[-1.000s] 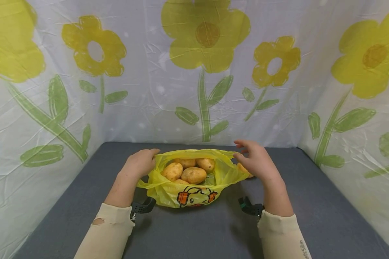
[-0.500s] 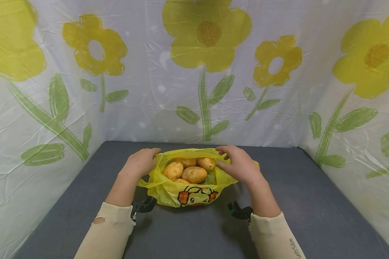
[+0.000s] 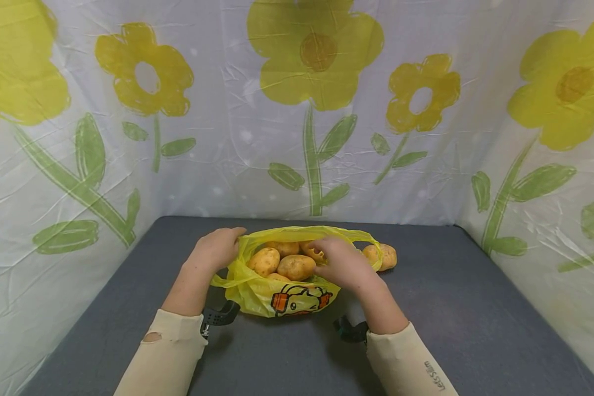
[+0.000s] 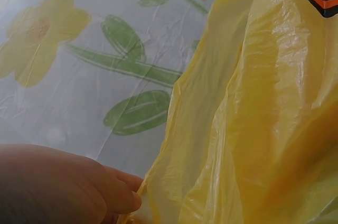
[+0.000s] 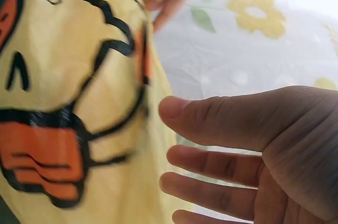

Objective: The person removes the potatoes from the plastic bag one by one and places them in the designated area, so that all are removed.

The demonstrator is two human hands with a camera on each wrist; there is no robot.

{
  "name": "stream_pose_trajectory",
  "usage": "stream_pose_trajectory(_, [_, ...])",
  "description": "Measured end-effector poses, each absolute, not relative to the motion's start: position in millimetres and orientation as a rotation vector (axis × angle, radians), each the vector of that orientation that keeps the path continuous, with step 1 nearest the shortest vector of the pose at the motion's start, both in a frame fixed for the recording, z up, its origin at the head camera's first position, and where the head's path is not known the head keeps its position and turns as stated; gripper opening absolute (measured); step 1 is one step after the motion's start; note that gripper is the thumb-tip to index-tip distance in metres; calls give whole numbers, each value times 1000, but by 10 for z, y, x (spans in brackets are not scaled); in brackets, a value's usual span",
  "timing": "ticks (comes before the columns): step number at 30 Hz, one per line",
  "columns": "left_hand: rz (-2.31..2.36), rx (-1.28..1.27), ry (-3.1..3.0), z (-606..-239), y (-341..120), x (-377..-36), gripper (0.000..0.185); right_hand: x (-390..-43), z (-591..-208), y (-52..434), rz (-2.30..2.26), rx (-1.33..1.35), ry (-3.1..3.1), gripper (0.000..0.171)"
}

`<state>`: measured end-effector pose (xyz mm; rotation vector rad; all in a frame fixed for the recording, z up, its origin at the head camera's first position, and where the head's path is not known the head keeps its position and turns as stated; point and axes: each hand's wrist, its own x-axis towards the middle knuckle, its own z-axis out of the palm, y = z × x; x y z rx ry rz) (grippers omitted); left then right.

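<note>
Gripping the rim of a crinkled yellow bag (image 3: 257, 294) of potatoes (image 3: 295, 267), the left hand (image 3: 216, 248) holds it; the right hand (image 3: 344, 263), fingers loosely spread, reaches inside.

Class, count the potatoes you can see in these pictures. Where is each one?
5: four in the bag, one on the table right of it. The right hand may hide more.

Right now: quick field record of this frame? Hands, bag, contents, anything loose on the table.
left hand: grips the bag's left rim
right hand: fingers spread, reaching over the bag's mouth
bag: yellow plastic, orange cartoon print, mouth open, on the grey table
potatoes in bag: several
loose potato: on the table, right of the bag
</note>
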<state>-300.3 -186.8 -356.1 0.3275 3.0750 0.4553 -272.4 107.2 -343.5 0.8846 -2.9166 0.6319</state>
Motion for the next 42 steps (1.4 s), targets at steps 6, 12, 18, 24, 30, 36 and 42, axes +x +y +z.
stream_pose_trajectory(6, [445,337,3080,-3568,-1866,-3006,46,-2713,-3527,926,531,940,-3023,50])
stream_pose_trajectory(12, [419,340,3088,-3579,-1859,-3003,46,-2712,-3610,836,491,958,-3076,52])
stream_pose_trajectory(18, [412,342,3089,-3599,-1847,-3013,45,-2694,-3663,796,468,1003,-3053,42])
stream_pose_trajectory(24, [405,347,3096,-3602,-1847,-3015,45,-2663,-3680,753,403,1022,-3066,20])
stream_pose_trajectory(30, [408,354,3103,-3607,-1843,-3022,44,-2650,-3745,715,403,1068,-3028,19])
stream_pose_trajectory(36, [416,363,3100,-3602,-1840,-3012,44,-2640,-3824,663,353,1101,-2954,21])
stream_pose_trajectory(42, [408,370,3106,-3583,-1822,-2995,44,-2637,-3849,638,311,1098,-2933,23])
